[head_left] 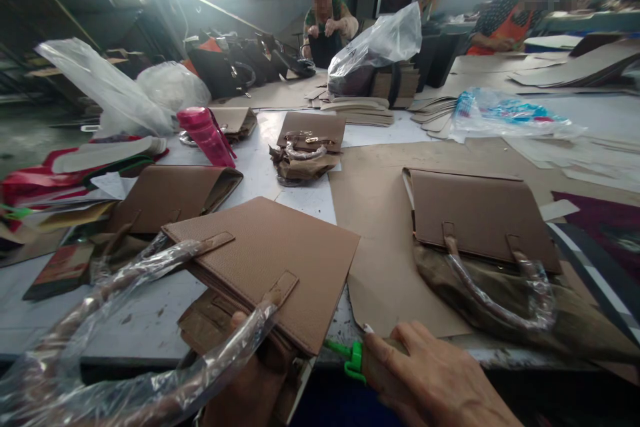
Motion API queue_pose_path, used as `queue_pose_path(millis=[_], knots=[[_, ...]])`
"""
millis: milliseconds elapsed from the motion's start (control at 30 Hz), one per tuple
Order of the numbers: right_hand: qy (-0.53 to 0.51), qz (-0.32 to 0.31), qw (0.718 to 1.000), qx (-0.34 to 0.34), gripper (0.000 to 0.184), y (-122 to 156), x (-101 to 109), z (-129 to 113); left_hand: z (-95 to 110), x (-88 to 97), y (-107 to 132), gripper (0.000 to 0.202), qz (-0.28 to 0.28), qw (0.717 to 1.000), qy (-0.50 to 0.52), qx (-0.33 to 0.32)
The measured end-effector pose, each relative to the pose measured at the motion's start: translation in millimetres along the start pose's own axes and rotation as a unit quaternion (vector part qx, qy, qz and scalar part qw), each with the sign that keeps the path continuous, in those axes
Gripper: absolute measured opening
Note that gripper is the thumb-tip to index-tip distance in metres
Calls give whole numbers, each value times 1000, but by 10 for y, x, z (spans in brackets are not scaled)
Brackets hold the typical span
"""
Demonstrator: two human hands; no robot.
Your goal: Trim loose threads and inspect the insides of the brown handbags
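Note:
A brown leather handbag panel tilts toward me at the table's near edge, its two plastic-wrapped handles hanging to the left. My left hand grips this handbag from below, largely hidden by the handle and the lining; a fingertip shows by the bag's opening. Just right of the bag's lower corner, my right hand is closed around a small tool with a green plastic tip that points at the bag. The rest of that tool is covered by my fingers.
Similar handbags lie on the right, at the left and farther back. A pink bottle stands behind. Leather sheets, a clear plastic bag and cut pieces cover the far table. Two people sit or stand beyond.

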State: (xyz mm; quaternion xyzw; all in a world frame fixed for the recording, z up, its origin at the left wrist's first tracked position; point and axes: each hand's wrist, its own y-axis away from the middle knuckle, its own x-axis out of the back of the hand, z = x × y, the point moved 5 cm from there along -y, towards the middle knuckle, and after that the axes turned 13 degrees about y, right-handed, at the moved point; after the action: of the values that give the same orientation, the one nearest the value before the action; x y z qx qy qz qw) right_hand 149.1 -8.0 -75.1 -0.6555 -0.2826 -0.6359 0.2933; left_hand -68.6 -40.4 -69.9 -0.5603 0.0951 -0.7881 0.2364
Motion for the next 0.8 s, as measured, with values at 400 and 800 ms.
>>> queue_pose_path(millis=[400, 800], knots=[[-179, -153, 972, -20, 32, -27, 52, -42, 36, -59, 87, 24, -61, 994, 22, -84], [-389, -244, 884, -82, 38, -22, -58, -14, -70, -15, 58, 16, -28, 998, 40, -26]])
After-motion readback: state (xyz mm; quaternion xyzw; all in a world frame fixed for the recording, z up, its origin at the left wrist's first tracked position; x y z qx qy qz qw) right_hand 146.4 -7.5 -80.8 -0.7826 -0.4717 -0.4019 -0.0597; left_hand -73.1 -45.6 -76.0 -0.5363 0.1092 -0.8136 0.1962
